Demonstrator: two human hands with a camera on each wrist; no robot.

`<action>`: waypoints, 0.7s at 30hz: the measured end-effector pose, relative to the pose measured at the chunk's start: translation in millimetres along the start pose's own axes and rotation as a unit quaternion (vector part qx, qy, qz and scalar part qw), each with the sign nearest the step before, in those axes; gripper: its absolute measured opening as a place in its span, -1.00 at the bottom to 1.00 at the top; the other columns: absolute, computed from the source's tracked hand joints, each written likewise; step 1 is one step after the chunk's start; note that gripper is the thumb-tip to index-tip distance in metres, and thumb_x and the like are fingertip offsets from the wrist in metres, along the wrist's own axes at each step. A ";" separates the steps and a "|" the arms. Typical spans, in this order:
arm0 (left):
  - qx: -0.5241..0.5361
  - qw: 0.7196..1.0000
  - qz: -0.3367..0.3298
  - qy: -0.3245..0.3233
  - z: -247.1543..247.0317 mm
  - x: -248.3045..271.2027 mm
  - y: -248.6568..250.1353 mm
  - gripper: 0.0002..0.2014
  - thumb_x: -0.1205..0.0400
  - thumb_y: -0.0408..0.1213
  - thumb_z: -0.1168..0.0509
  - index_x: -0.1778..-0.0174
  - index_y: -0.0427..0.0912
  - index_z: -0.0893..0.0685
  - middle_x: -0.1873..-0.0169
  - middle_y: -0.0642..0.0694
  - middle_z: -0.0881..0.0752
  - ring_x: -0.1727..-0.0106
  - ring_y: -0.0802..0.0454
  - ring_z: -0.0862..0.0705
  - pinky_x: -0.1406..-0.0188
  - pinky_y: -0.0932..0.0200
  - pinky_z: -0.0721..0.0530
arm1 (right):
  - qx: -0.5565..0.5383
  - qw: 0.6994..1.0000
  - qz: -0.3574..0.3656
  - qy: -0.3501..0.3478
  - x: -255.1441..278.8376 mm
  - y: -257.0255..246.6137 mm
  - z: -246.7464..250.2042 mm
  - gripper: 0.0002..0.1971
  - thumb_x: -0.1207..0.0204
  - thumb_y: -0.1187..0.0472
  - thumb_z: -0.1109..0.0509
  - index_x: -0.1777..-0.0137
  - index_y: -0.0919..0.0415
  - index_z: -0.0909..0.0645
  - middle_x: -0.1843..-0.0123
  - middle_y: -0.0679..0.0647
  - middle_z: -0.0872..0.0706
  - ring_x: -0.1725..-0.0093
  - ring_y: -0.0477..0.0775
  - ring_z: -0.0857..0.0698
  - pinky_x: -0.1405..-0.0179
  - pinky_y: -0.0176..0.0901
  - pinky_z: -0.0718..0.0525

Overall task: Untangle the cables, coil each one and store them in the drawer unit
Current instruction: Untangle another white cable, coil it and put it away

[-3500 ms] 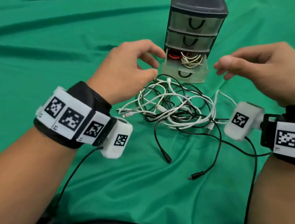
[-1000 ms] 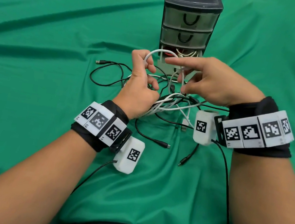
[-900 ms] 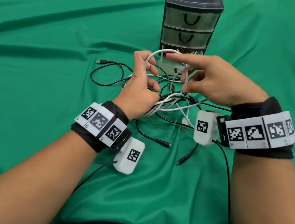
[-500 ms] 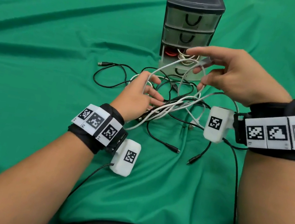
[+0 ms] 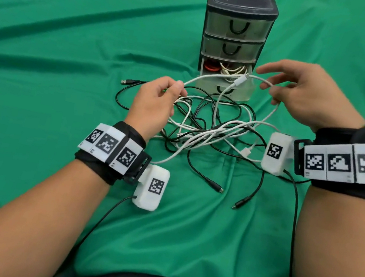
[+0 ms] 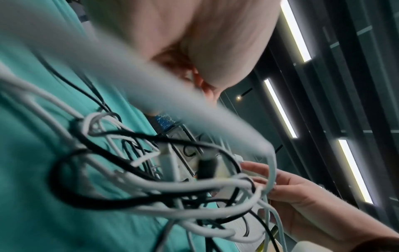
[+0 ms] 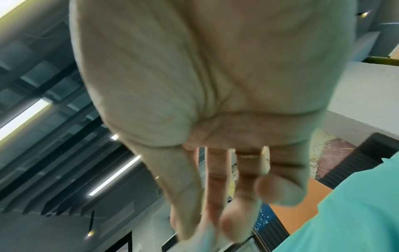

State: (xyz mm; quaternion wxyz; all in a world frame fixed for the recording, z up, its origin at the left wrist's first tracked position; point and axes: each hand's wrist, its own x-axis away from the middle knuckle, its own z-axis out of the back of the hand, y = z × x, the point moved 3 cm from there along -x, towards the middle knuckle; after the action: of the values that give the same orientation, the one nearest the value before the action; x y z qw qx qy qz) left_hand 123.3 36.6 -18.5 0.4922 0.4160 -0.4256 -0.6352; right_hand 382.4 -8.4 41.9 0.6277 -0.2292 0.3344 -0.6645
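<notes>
Green cloth [image 5: 67, 69]; both hands raised, pinching white cable [image 5: 211, 77].

- The head view was bright and even, with soft shadows in the folds of the green cloth [image 5: 39, 88].
- Both wrist views were blurred; a white cable [image 6: 151, 95] smeared across the left one.
- Ceiling light strips [image 6: 295, 30] glared.
</notes>
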 end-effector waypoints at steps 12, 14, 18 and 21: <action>0.049 0.994 -0.102 -0.014 -10.5 0.6 29.3 -0.88 -0.63 -0.02 -0.35 0.17 0.08 -0.69 0.51 0.05 -0.39 0.54 0.07 -0.30 0.53 0.21 -0.28 | 0.010 0.985 0.155 -0.078 4.9 -60.0 -44.1 -0.67 -0.59 0.17 -0.47 -0.35 0.02 -0.66 -0.18 -0.10 -0.77 -0.18 -0.26 -0.71 -0.31 -0.27 -0.63; 0.077 0.988 -0.131 -0.026 -12.7 1.2 35.0 -0.92 -0.62 -0.14 -0.40 0.10 0.05 -0.61 0.46 0.02 -0.43 0.46 0.09 -0.32 0.44 0.19 -0.33 | 0.013 0.985 0.152 -0.080 4.2 -60.8 -49.2 -0.71 -0.63 0.21 -0.42 -0.33 0.07 -0.68 0.07 -0.10 -0.77 0.11 -0.32 -0.68 -0.04 -0.33 -0.65; 0.058 0.992 -0.102 -0.039 -12.3 -0.2 29.3 -0.75 -0.57 -0.32 -0.45 0.06 0.07 -0.52 0.42 -0.19 -0.41 0.55 0.13 -0.31 0.56 0.23 -0.31 | 0.003 0.992 0.126 -0.014 3.0 -57.0 -35.6 -0.81 -0.69 0.23 -0.32 -0.16 0.13 -0.75 0.37 -0.07 -0.62 0.36 -0.17 -0.53 0.27 -0.28 -0.51; 0.022 0.994 -0.073 -0.079 -16.5 1.5 17.8 -0.75 -0.54 -0.38 -0.47 0.13 0.08 -0.60 0.45 -0.06 -0.47 0.55 0.14 -0.38 0.51 0.22 -0.40 | -0.047 0.989 0.127 0.061 2.6 -51.8 -20.2 -0.83 -0.66 0.24 -0.31 -0.09 0.12 -0.74 0.41 -0.17 -0.57 0.39 -0.23 -0.49 0.32 -0.33 -0.47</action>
State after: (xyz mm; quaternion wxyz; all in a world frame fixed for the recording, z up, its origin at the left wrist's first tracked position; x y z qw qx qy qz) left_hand 143.5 30.3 -6.5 0.4002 0.4048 -0.4457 -0.6909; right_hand 332.2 -8.4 65.9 0.6742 -0.1734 0.4290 -0.5756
